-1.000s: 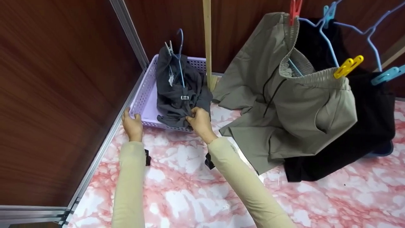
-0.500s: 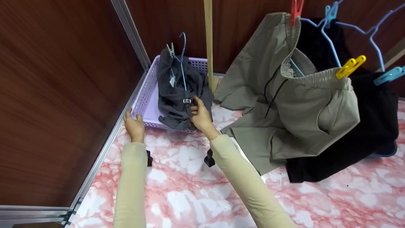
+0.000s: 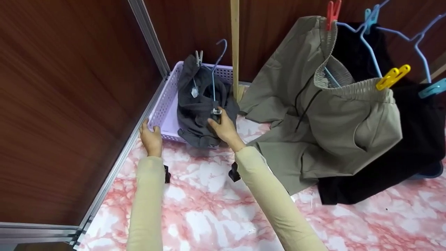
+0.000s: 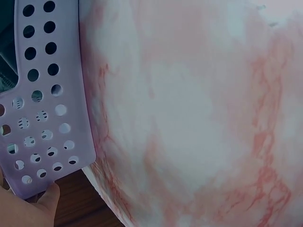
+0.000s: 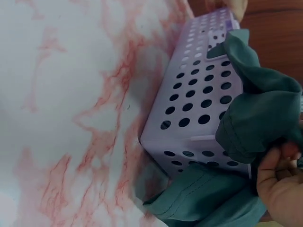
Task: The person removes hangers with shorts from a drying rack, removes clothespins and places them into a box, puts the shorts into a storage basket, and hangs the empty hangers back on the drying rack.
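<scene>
A lilac basket [image 3: 166, 96] with round holes stands in the corner of the floor. My left hand [image 3: 152, 141] grips its near left corner, thumb on the front wall, as the left wrist view also shows at the perforated wall [image 4: 57, 142]. Bunched in the basket is a dark grey garment [image 3: 195, 113], draped over the front rim. A blue wire hanger [image 3: 213, 83] rises from it, with a pale clothespin [image 3: 199, 58] at the back. My right hand [image 3: 226, 131] holds the nearer clothespin [image 3: 216, 112]; in the right wrist view its curled fingers [image 5: 270, 172] are partly behind cloth.
To the right hang olive-grey trousers [image 3: 345, 129] with red [image 3: 333, 15] and yellow clothespins [image 3: 393, 77], and black clothing [image 3: 414, 129] behind. A wooden post [image 3: 235, 45] stands at the basket's back right. Brown panels [image 3: 69, 104] border the left and back.
My right hand has moved from the cloth at the basket's front rim up to the nearer clothespin. The hanger has tilted right and the clothespin has turned. The left hand keeps its grip.
</scene>
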Demonstrator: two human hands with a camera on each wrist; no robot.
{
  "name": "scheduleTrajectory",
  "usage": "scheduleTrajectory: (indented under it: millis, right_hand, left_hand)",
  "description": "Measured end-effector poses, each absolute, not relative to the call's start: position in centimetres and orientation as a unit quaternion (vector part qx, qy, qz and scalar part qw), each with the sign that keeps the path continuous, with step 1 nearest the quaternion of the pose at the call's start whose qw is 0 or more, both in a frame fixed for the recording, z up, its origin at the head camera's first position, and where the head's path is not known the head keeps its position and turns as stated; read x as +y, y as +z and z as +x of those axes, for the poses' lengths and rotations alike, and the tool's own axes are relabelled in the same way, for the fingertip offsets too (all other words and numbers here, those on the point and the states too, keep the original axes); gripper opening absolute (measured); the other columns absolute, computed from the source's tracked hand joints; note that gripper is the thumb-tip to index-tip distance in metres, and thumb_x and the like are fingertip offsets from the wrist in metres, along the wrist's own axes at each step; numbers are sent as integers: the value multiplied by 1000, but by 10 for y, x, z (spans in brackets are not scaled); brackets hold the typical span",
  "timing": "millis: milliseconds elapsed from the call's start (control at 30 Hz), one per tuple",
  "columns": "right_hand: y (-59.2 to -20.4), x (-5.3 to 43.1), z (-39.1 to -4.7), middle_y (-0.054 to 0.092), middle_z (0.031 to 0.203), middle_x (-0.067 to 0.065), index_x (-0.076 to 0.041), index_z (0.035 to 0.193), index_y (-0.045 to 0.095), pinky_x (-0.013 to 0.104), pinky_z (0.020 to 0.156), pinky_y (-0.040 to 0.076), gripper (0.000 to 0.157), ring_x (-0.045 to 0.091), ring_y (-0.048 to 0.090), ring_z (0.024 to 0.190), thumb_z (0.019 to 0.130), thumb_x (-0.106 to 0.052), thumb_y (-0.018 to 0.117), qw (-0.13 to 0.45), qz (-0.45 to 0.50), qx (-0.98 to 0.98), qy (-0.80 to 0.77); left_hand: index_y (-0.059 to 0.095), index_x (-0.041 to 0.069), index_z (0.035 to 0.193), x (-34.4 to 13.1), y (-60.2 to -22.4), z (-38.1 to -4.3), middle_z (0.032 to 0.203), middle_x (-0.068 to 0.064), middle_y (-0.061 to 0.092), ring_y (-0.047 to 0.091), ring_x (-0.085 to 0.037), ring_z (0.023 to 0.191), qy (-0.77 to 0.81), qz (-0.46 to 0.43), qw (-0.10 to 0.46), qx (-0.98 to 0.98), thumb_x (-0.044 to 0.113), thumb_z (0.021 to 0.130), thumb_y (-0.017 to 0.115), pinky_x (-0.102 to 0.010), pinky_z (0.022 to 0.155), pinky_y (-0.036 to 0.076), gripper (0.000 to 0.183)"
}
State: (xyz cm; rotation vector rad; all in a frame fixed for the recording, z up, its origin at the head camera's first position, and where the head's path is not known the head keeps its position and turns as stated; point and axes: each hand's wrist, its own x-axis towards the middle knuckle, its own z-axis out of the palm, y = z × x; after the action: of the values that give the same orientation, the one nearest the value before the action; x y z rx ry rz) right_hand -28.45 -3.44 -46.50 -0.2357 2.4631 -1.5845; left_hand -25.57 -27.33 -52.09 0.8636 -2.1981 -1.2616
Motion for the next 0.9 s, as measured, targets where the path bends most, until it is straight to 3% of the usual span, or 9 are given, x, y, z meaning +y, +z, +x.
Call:
scheduleTrajectory:
  millis: [133, 200, 400, 533, 633, 733, 800, 900]
  right_hand:
    - [-463, -36, -286, 56, 120, 23, -2, 142, 37, 39, 99, 42, 53, 32, 54, 111, 93, -13, 53, 77, -78, 847, -521]
    - [-462, -37, -286, 52, 129, 23, 0, 140, 38, 38, 103, 41, 53, 32, 51, 117, 90, -7, 53, 80, -69, 841, -530]
    - [-457, -39, -286, 38, 147, 18, -6, 146, 33, 32, 103, 37, 68, 27, 38, 133, 82, 11, 49, 132, -15, 758, -638]
    - [-455, -37, -285, 30, 154, 13, -13, 149, 29, 27, 96, 34, 78, 22, 34, 134, 78, 15, 48, 147, 9, 714, -684]
    - [-455, -35, -286, 41, 146, 16, -9, 146, 35, 26, 94, 39, 70, 22, 43, 122, 81, 7, 55, 136, 11, 696, -705]
    - [-455, -34, -287, 53, 134, 19, -2, 141, 41, 29, 99, 44, 59, 22, 52, 114, 86, -11, 63, 118, 14, 698, -706]
    - [-455, -34, -288, 58, 127, 20, 3, 137, 45, 31, 99, 46, 56, 23, 55, 113, 89, -21, 62, 103, 18, 718, -688]
    - [-454, -33, -288, 62, 121, 20, 6, 131, 51, 30, 96, 48, 49, 23, 58, 110, 91, -23, 58, 86, 26, 752, -653]
  left_hand:
    - [46, -1, 135, -274, -520, -254, 135, -27, 47, 44, -42, 126, -453, 316, 235, -799, 3, 86, 50, -44, 111, 34, 50]
    - [46, -1, 135, -275, -519, -254, 135, -27, 47, 44, -42, 127, -453, 317, 238, -799, 3, 85, 49, -43, 111, 34, 50]
    - [47, -1, 134, -276, -516, -252, 136, -27, 47, 44, -41, 128, -452, 316, 234, -800, 2, 83, 48, -43, 111, 34, 51]
    - [47, -1, 135, -276, -515, -251, 136, -27, 47, 43, -41, 128, -454, 315, 226, -802, 1, 84, 49, -43, 111, 34, 51]
    - [47, 0, 135, -276, -515, -251, 136, -26, 47, 44, -41, 128, -452, 314, 222, -805, 1, 84, 49, -43, 111, 34, 51]
    - [47, 0, 135, -275, -515, -252, 135, -27, 48, 44, -42, 127, -446, 314, 222, -808, 2, 84, 49, -44, 111, 35, 51]
    - [47, 0, 135, -275, -515, -252, 134, -27, 48, 45, -43, 126, -442, 314, 222, -811, 2, 85, 48, -45, 110, 35, 51]
    - [46, 0, 136, -275, -515, -252, 134, -28, 48, 45, -43, 125, -439, 314, 221, -812, 3, 85, 48, -45, 110, 35, 50]
